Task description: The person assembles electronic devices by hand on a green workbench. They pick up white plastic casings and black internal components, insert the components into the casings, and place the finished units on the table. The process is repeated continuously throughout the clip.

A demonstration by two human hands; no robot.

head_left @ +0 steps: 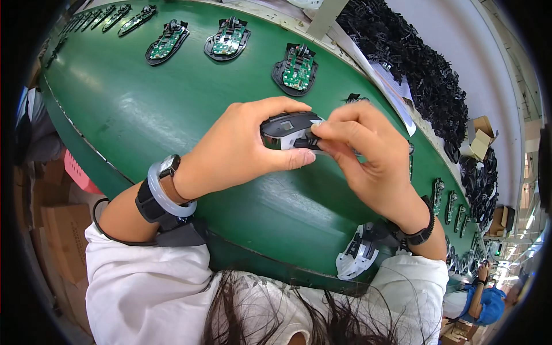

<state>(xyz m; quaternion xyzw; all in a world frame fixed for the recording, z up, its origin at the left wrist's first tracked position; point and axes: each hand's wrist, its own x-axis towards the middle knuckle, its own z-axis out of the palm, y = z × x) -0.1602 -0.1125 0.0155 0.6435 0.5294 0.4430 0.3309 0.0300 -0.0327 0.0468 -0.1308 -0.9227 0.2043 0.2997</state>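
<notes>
Over the middle of the green bench [144, 129], seen from the head camera, the left hand [241, 138] holds a dark computer mouse [283, 125] with pale side panels, fingers along its far side and thumb along its near side. The right hand [371, 150] is narrow, its thumb and forefinger drawn together at the mouse's right end; whether they grip anything there is hidden by the fingers.

Along the bench's far edge runs a row of open mouse bases with green circuit boards; the nearest of these bases [298, 72] lies just beyond the held mouse, and the row curves away toward the far left corner and down the right side. A white and black shell [357, 257] rests at the near edge, close to the right forearm. Past the far edge are a heap of small black parts [411, 63], a sheet of paper [397, 92] and an open carton [478, 138]. Farther right, a person in a blue cap [490, 305] sits by the bench.
</notes>
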